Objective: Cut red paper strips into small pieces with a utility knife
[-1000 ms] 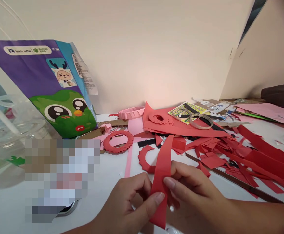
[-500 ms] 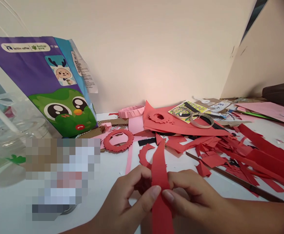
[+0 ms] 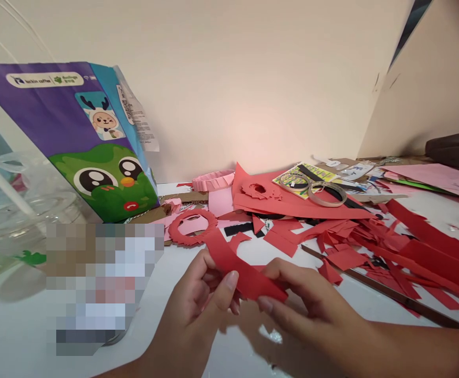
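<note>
Rotated from near upright to slanting, the red paper strip (image 3: 249,277) is pinched by the left fingers (image 3: 228,289) and right fingers (image 3: 283,269), apparently to steady its curve.

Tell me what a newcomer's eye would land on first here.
Probably the big purple bag with a green bird face, standing at the left. Next, front and centre, comes the curved red strip held between the left hand and the right hand. Then the messy heap of red scraps spread over the right side of the table.
</note>
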### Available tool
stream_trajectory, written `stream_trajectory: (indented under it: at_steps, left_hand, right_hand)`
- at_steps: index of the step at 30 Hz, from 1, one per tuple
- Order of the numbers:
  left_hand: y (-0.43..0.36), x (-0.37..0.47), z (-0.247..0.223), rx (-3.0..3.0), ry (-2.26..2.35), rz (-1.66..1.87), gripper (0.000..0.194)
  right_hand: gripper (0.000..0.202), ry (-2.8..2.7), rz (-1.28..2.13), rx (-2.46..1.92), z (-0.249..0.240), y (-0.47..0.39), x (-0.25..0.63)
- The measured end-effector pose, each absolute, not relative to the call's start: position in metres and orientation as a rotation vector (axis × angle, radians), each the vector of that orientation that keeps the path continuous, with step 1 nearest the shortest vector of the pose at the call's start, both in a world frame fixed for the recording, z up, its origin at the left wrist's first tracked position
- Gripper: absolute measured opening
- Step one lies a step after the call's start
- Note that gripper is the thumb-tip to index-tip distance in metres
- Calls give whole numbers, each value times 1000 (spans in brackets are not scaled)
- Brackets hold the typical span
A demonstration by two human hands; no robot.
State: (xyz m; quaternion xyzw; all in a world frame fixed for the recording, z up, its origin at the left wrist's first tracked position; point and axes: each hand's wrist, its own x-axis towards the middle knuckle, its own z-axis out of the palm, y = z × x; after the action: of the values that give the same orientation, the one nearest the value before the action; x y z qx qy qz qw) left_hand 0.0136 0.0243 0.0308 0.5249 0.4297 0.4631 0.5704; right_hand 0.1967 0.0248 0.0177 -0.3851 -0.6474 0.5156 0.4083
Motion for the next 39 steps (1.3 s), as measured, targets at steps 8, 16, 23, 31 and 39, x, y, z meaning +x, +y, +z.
stream_trajectory:
  at_steps: [8, 16, 23, 31, 39]
  left_hand:
    - [31, 11, 33, 1247, 1037, 1068, 31]
    - [22, 2, 31, 2047, 993, 1260, 14]
    - [30, 4, 30, 2339, 1003, 1005, 14]
    - [28, 8, 34, 1888, 1108, 826, 31]
    - [29, 11, 43, 1642, 1208, 760, 32]
  right_hand:
    - [29, -1303, 1199, -1047, 16, 42, 197]
    - [22, -1449, 1160, -1033, 20, 39, 194]
    - [3, -1742, 1105, -919, 19, 28, 196]
    - [27, -1394, 1487, -855, 14, 40, 199]
    - [36, -1276, 1484, -873, 17, 38, 198]
